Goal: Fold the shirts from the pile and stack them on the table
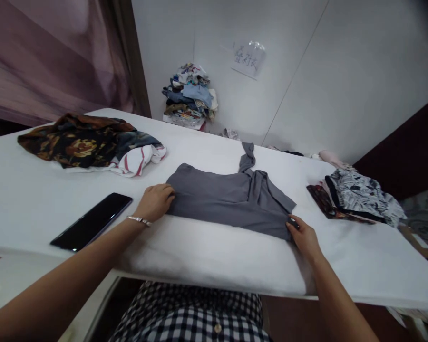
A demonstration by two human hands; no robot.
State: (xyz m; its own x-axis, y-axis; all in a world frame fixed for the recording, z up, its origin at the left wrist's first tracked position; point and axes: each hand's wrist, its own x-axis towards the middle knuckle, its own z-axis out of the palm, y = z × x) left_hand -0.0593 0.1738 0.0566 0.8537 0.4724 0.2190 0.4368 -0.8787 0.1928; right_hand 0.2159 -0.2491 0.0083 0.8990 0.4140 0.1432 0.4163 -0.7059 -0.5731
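Observation:
A grey shirt (214, 197) lies folded lengthwise on the white table, in a long strip across the middle. One of its sleeves (248, 156) stretches toward the far edge, and more cloth is bunched at the right end. My left hand (155, 202), with a bracelet at the wrist, is closed on the strip's left end, its fingertips partly hidden. At the near right corner, my right hand (303, 235) pinches the shirt's edge between thumb and fingers.
A dark phone (92, 222) lies left of my left hand. Behind it is a heap of patterned clothes (89, 145). Stacked clothes (356, 194) sit at the right. Beyond the table stand a tall clothes pile (190, 95) and a wall with a handwritten paper sign (248, 59).

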